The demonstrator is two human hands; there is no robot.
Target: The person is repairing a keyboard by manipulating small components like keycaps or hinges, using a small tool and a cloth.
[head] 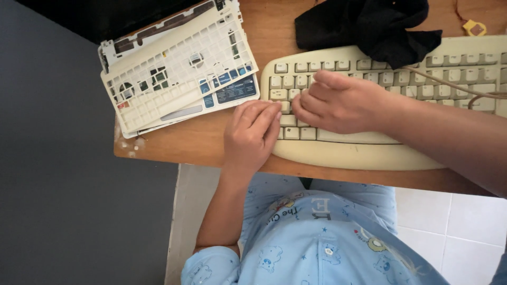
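Beige keyboard (369,105) is lying along the near edge of the wooden table (211,142), and both hands are meeting at its left end. The left hand (251,132) is resting over the keyboard's near-left corner with its fingers side by side and flat on the lowest keys. Its grip is lying loose, not clasping anything, and it looks to be steadying the board. The right hand (338,103) is coming in from the right with its fingers bunched down onto the keys just beside the left fingertips. Whether that grip is closing on a single key I cannot tell, because the knuckles are hiding the tips.

By my reading, the hands are working on one key near the left end, one hand bracing and the other picking. Any pull there is calling for a small, straight lift while the left hand is keeping the board from sliding.

Toward the table's left edge a white gridded frame (179,68) is sitting tilted, overhanging slightly. A black cloth (369,24) is draping over the keyboard's far side, and a cable (449,84) is trailing across the keys on the right.
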